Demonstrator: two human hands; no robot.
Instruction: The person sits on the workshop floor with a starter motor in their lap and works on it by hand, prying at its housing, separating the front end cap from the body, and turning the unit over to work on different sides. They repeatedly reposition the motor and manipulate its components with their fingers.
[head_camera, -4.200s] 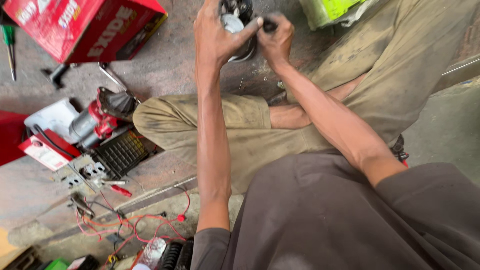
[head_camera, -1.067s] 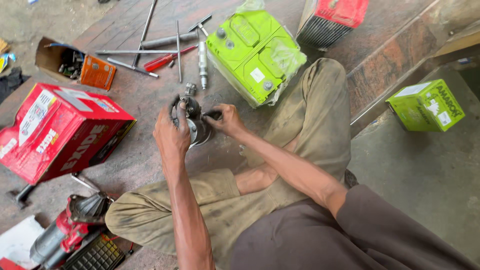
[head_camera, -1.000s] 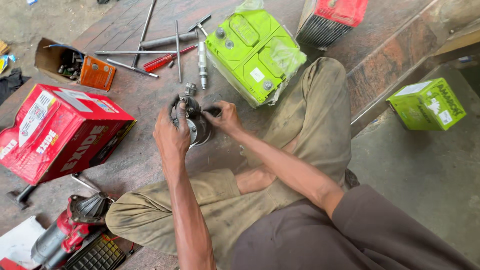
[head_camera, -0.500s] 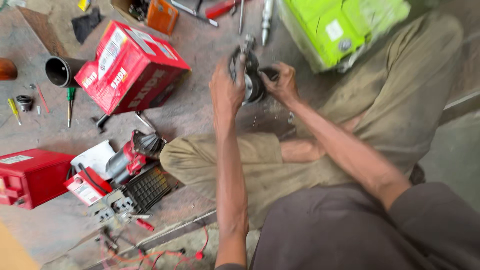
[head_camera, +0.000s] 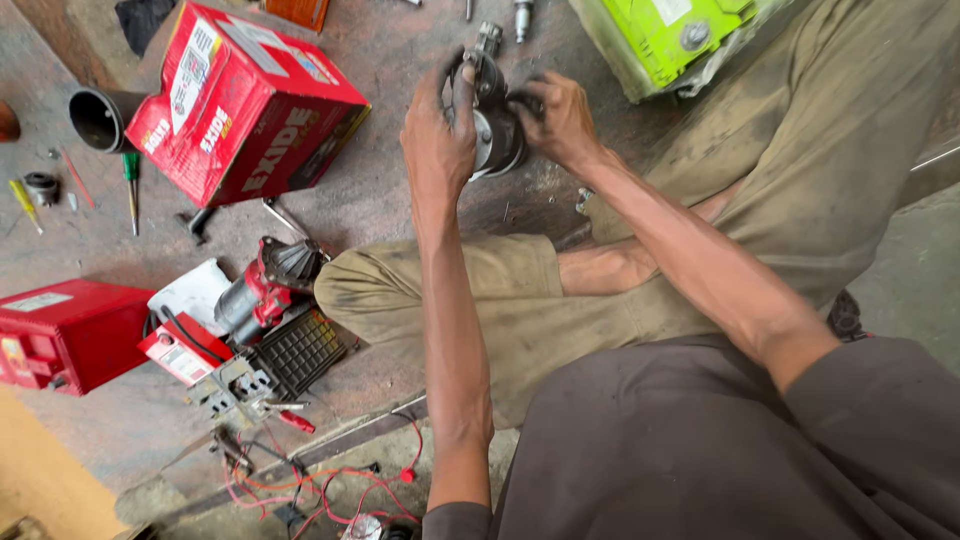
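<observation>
While we sit on the workshop floor, our left hand (head_camera: 437, 140) and right hand (head_camera: 560, 120) clamp a round, greasy black-and-silver metal motor part (head_camera: 492, 115) between them, above the concrete. It looks heavy, rigid and slippery; the casing's rim seems the surest hold.

Since half a second ago the view has shifted: the red carton (head_camera: 240, 100) and the round metal part (head_camera: 492, 115) sit slightly further right and lower in frame. Against one second ago, the green battery (head_camera: 680, 35) is now cut off at the top edge, and the red motor unit (head_camera: 262, 290) shows fully.
</observation>
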